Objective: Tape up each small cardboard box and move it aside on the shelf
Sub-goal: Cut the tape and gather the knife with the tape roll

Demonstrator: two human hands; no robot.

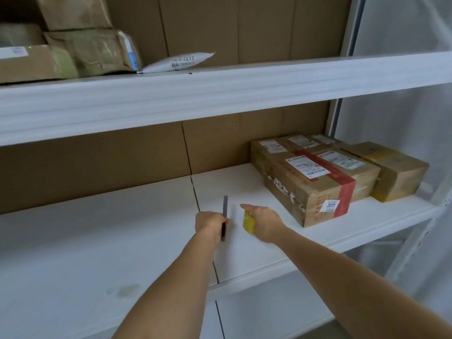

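My left hand grips a thin dark stick-like tool, maybe a knife or pen, pointing up over the middle shelf. My right hand holds a yellow roll of tape just right of it. Both hands hover above the white shelf board. Several taped cardboard boxes with labels stand grouped at the shelf's right end; the nearest has red tape and a "3011" sticker.
The upper shelf carries wrapped brown parcels at the left and a white mailer bag. Brown cardboard lines the back wall. Translucent plastic sheeting hangs at the right of the white rack.
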